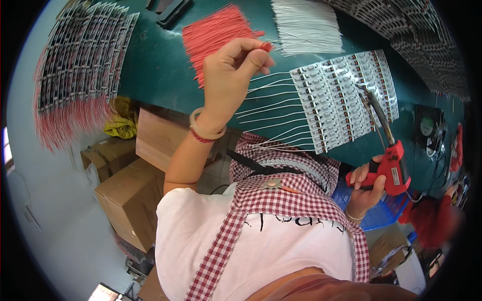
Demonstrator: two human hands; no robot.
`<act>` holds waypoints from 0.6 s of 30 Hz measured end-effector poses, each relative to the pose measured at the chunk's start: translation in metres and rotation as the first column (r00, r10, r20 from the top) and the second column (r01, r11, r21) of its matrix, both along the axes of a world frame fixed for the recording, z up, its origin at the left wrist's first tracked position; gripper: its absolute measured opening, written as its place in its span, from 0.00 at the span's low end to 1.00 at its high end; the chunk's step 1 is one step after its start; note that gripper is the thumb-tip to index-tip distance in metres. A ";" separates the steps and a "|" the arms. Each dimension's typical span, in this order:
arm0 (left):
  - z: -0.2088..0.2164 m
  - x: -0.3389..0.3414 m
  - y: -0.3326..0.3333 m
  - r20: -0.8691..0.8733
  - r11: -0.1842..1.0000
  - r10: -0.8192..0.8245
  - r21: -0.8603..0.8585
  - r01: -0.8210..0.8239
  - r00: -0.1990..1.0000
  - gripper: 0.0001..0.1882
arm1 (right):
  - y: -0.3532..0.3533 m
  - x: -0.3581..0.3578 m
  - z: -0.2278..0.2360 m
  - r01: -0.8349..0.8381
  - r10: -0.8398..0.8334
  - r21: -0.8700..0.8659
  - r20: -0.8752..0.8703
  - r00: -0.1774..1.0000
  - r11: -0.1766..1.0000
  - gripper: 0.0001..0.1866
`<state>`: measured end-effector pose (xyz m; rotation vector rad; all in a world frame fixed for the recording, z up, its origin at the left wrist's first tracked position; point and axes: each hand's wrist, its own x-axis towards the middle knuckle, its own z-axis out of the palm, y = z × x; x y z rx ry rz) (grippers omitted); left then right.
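My left hand [230, 67] is raised over the right edge of a pile of red wires [211, 30]. Its thumb and forefinger are pinched together, with a bit of red and thin pale ends at the tips; what exactly they hold is too small to make out. Wrapped round the grip of a red and black soldering gun [396, 173] are the fingers of my right hand [367, 189]. The gun's long tip reaches up over a panel of small circuit boards [341, 95]. White wires [271, 118] stick out from the panel's left side toward me.
A pile of white wires [306, 27] lies at the far side of the green table [155, 65]. Stacked boards with red wires [83, 65] stand at left, more boards [427, 45] at far right. Cardboard boxes [128, 193] and a blue basket [384, 213] sit below the table.
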<state>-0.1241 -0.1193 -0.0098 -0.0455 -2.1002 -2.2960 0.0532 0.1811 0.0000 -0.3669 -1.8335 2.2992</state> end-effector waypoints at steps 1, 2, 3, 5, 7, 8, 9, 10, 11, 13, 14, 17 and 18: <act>0.004 0.000 -0.002 0.090 0.987 -0.113 -0.102 0.122 0.989 0.07 | -0.001 0.000 0.001 0.023 -0.023 0.000 0.009 1.000 1.000 0.29; 0.004 0.000 -0.004 0.103 0.985 -0.132 -0.096 0.142 0.986 0.07 | -0.002 -0.001 0.005 -0.008 0.008 0.012 0.027 1.000 1.000 0.31; 0.002 -0.002 -0.006 0.103 0.949 -0.180 -0.245 0.200 0.978 0.05 | -0.004 -0.003 0.008 -0.038 0.037 0.022 0.047 0.998 0.999 0.33; -0.001 -0.003 -0.002 -0.053 0.730 -0.290 -0.658 0.186 0.955 0.04 | -0.006 -0.007 0.008 -0.065 0.059 0.071 0.081 0.995 0.995 0.34; -0.024 0.005 0.010 -0.211 0.638 -0.331 -0.769 0.053 0.920 0.07 | -0.007 -0.009 0.001 -0.116 0.098 0.135 0.135 0.986 0.984 0.33; -0.035 0.008 0.016 -0.363 0.540 -0.383 -0.834 -0.113 0.849 0.10 | -0.009 -0.010 -0.001 -0.108 0.088 0.135 0.143 0.986 0.985 0.33; -0.045 0.007 0.019 -0.399 0.501 -0.429 -0.851 -0.154 0.810 0.11 | -0.012 -0.011 -0.001 -0.117 0.095 0.098 0.206 0.974 0.988 0.33; -0.048 0.007 0.020 -0.394 0.504 -0.432 -0.851 -0.145 0.811 0.11 | -0.015 -0.014 -0.002 -0.125 0.105 0.059 0.268 0.958 0.990 0.32; -0.054 0.008 0.021 -0.418 0.508 -0.466 -0.848 -0.151 0.780 0.11 | -0.020 -0.018 -0.005 -0.136 0.119 0.042 0.275 0.954 0.990 0.30; -0.059 0.009 0.022 -0.433 0.485 -0.517 -0.859 -0.164 0.738 0.11 | -0.025 -0.022 -0.008 -0.161 0.136 0.054 0.312 0.940 0.985 0.29; -0.061 0.011 0.023 -0.429 0.488 -0.520 -0.859 -0.156 0.738 0.11 | -0.027 -0.024 -0.010 -0.191 0.158 0.064 0.343 0.926 0.980 0.28; -0.065 0.013 0.027 -0.374 0.473 -0.509 -0.874 -0.112 0.775 0.11 | -0.034 -0.026 -0.015 -0.214 0.147 0.133 0.390 0.909 0.968 0.26; -0.064 0.015 0.027 -0.370 0.467 -0.504 -0.877 -0.114 0.781 0.12 | -0.035 -0.026 -0.017 -0.249 0.156 0.183 0.411 0.898 0.951 0.25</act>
